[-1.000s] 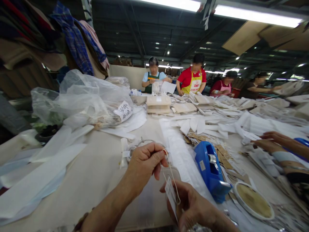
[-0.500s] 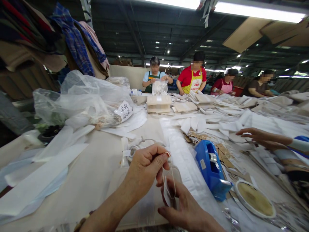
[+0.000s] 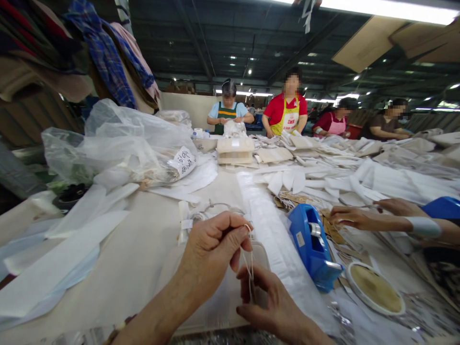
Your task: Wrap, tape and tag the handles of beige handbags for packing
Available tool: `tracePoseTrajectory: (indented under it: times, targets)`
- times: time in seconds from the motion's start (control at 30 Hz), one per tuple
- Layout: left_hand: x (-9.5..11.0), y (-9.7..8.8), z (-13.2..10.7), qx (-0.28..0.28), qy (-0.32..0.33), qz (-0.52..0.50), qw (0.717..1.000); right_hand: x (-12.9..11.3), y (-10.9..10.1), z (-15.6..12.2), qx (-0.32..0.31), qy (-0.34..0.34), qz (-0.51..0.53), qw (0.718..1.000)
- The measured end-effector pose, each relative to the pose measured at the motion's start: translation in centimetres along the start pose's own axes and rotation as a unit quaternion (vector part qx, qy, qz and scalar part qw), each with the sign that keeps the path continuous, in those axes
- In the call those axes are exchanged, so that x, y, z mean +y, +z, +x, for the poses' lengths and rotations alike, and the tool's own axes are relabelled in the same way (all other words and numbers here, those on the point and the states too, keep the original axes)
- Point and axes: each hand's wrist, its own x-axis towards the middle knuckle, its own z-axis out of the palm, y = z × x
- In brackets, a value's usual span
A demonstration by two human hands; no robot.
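Note:
My left hand [image 3: 212, 249] is closed in a pinch on the top of a thin pale string [image 3: 250, 268] that runs down between my two hands. Below it, my right hand [image 3: 273, 304] is curled around the string's lower end; whether a tag is still in it I cannot tell. Both hands hover over a clear plastic bag [image 3: 215, 292] lying flat on the beige table [image 3: 143, 249]. A small pile of strings and white tags [image 3: 196, 218] lies just beyond my left hand.
A blue tape dispenser [image 3: 312, 244] stands right of my hands, with a round dish [image 3: 375, 287] beside it. A co-worker's hands [image 3: 362, 215] reach over brown tags at right. Big clear plastic bags [image 3: 122, 143] sit at left. Several people work at the far end among white packets.
My right hand has risen toward the left hand and closed around the string; the white tag seen earlier is out of sight. The co-worker's hands moved leftward toward the brown tags.

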Motion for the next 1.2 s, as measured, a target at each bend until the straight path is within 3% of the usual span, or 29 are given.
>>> tracePoseTrajectory:
  times: [0.2,0.37,0.6,0.8,0.93,1.03,1.13,1.2]
  targets:
    - [0.3,0.6,-0.7,-0.023,-0.029,-0.002,0.999,-0.4,-0.1,-0.2,-0.011,-0.071,0.079,0.994]
    - [0.7,0.9,-0.9,-0.033,-0.024,0.006,0.999,-1.0,0.0,0.3,0.006,-0.159,0.067,0.985]
    - [0.6,0.7,-1.0,-0.035,-0.017,-0.003,0.999,-2.1,0.6,0.6,-0.006,-0.114,0.101,0.988]
    - [0.2,0.3,-1.0,-0.035,-0.018,-0.013,0.999,-1.0,0.7,0.7,-0.008,-0.075,0.08,0.994]
    - [0.2,0.2,-1.0,-0.048,-0.038,-0.016,0.998,-0.5,0.1,0.6,-0.023,-0.085,0.054,0.995]
    - [-0.1,0.2,-1.1,-0.08,-0.05,0.031,0.995,-1.1,-0.8,0.3,-0.033,-0.069,0.124,0.989]
    - [-0.8,0.2,-1.4,-0.119,-0.038,0.069,0.99,-1.8,-1.4,0.2,-0.05,-0.055,0.248,0.966]
    - [-1.6,0.1,-1.5,-0.109,-0.033,0.069,0.991,-1.9,-1.4,0.3,-0.063,-0.046,0.297,0.952]
